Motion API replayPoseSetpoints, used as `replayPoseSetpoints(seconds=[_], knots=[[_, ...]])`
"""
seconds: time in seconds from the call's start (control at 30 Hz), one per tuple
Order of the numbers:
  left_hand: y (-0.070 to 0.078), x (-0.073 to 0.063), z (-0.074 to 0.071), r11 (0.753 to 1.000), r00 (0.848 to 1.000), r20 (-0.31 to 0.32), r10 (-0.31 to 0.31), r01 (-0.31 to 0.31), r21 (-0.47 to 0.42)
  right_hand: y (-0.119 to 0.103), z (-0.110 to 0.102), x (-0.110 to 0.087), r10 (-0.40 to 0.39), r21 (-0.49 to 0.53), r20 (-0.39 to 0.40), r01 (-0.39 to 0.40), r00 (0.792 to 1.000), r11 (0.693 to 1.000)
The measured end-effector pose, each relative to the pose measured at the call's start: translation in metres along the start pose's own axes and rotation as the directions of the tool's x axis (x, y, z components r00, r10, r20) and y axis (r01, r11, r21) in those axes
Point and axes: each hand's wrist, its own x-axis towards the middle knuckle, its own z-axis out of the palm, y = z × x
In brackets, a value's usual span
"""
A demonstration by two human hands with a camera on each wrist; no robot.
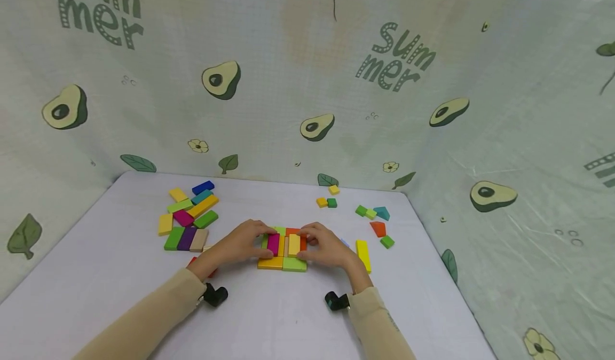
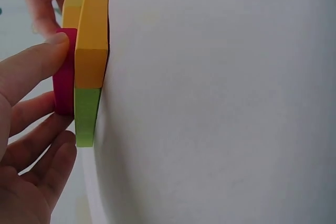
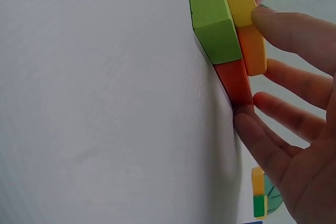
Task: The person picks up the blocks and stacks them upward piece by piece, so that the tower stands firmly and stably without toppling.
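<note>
In the head view, a flat rectangle of wooden blocks lies mid-table, with an orange block (image 1: 270, 264) and a light green block (image 1: 294, 265) along its near side. My left hand (image 1: 244, 242) holds a magenta block (image 1: 273, 244) lengthwise between thumb and fingers, on top of the rectangle's left part. On the right part, my right hand (image 1: 328, 247) grips a yellow block (image 1: 294, 245) the same way. The left wrist view shows the thumb on the magenta block's (image 2: 64, 77) near end. Red-orange blocks (image 3: 234, 82) lie under the right fingers in the right wrist view.
Left of the hands lies a loose group of coloured blocks, including a purple block (image 1: 186, 239) and a blue block (image 1: 203, 187). Small pieces, among them a red-orange piece (image 1: 378, 228), are scattered at the right. A long yellow block (image 1: 363, 256) lies beside the right wrist.
</note>
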Motion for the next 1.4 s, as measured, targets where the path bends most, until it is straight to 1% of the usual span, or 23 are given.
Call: replayPoseSetpoints(seconds=[0.1, 0.33, 0.63, 0.97, 1.4], knots=[[0.0026, 0.0003, -0.0010, 1.000, 1.000, 0.006, 0.005, -0.005, -0.001, 0.0005, -0.0006, -0.0007, 0.004, 0.002, 0.001, -0.004, 1.000, 1.000], [0.0051, 0.0036, -0.0006, 1.000, 1.000, 0.014, -0.011, 0.011, 0.008, 0.0028, -0.0005, -0.0006, -0.002, 0.006, 0.002, 0.002, 1.000, 1.000], [0.0030, 0.0056, -0.0017, 1.000, 1.000, 0.012, 0.004, -0.005, 0.025, 0.0027, 0.0002, 0.0012, -0.005, -0.006, 0.002, 0.005, 1.000, 1.000], [0.0030, 0.0068, -0.0036, 0.999, 1.000, 0.016, 0.022, -0.022, 0.034, 0.0011, -0.0001, 0.0004, -0.008, 0.016, -0.001, 0.008, 1.000, 1.000], [0.0037, 0.0066, -0.0032, 0.999, 1.000, 0.023, -0.003, 0.002, 0.044, 0.0017, 0.0001, 0.0004, 0.005, -0.006, -0.009, -0.006, 1.000, 1.000]])
